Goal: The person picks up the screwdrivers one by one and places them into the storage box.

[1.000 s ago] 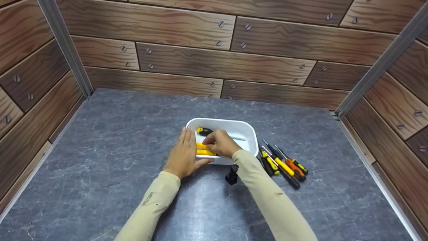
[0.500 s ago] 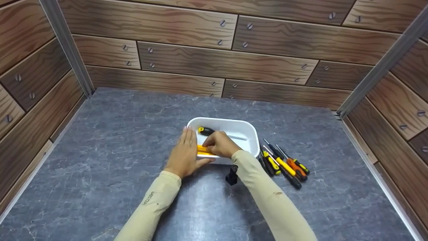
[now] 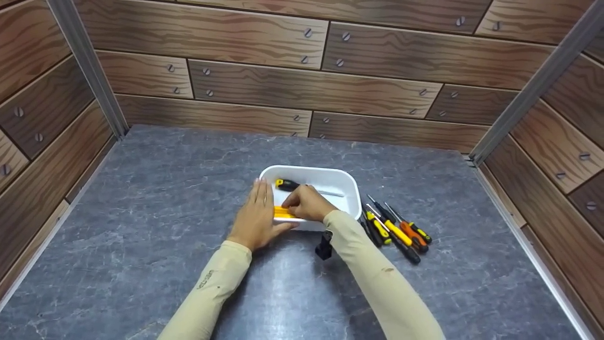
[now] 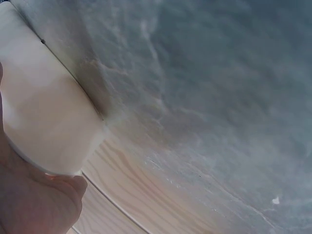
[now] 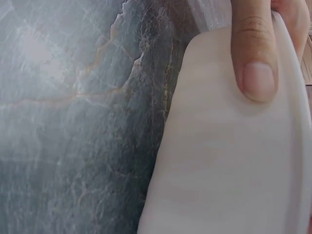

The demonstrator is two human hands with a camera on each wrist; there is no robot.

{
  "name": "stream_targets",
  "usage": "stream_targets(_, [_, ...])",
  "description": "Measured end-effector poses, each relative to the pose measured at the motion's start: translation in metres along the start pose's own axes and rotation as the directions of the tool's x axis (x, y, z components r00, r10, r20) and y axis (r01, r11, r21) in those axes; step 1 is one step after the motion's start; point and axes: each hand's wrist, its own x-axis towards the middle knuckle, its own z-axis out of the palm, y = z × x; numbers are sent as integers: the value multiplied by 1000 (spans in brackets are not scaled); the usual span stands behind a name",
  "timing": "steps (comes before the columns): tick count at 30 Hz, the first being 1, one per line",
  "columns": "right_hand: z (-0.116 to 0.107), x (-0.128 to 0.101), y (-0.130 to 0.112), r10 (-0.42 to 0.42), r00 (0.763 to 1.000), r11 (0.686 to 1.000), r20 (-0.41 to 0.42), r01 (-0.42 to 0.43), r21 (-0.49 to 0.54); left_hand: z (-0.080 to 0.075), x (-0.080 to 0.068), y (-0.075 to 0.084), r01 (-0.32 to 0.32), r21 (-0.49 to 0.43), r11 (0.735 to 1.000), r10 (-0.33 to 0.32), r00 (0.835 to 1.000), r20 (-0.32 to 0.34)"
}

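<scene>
A white plastic container [image 3: 353, 189] stands on the grey tabletop. My left hand [image 3: 255, 217] rests against its left end with straight fingers, the thumb lying along the front wall. Seen by the right wrist camera, that thumb [image 5: 256, 73] presses flat on the container's outer side. Inside, two long yellow handles [image 3: 279, 212] lie along the front wall, their far ends hidden behind my right hand [image 3: 309, 203]. Its curled fingertips pinch the yellow handles. A screwdriver [image 3: 288, 185] with a black and yellow grip lies along the back, its shaft pointing right.
Just right of the container lies a pile of several screwdrivers, among them an orange-handled one [image 3: 416, 236] and a yellow-handled one [image 3: 398, 233]. A black camera mount [image 3: 323, 246] hangs under the right wrist. Wood-patterned panels [image 3: 264, 89] enclose the tabletop.
The two yellow handles, slightly apart a second ago, now lie close together at the front wall. Both hands have kept nearly the same position.
</scene>
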Motion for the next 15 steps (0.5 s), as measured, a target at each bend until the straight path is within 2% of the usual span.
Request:
stream_targets(4, [-6, -6, -2, 15, 999, 1000, -28, -15, 23, 0, 1, 1, -4, 2, 1000, 4, 1000, -5])
stream_targets(8, [-14, -12, -1, -25, 995, 999, -102, 29, 46, 1, 1, 1, -6, 9, 1000, 6, 1000, -12])
stream_targets(12, [-27, -21, 3, -83, 974, 995, -212, 94, 39, 2, 1, -1, 1, 8, 1000, -1, 1000, 29])
stream_targets(15, [-41, -30, 8, -92, 949, 992, -301, 112, 51, -1, 2, -1, 20, -4, 1000, -20, 998, 62])
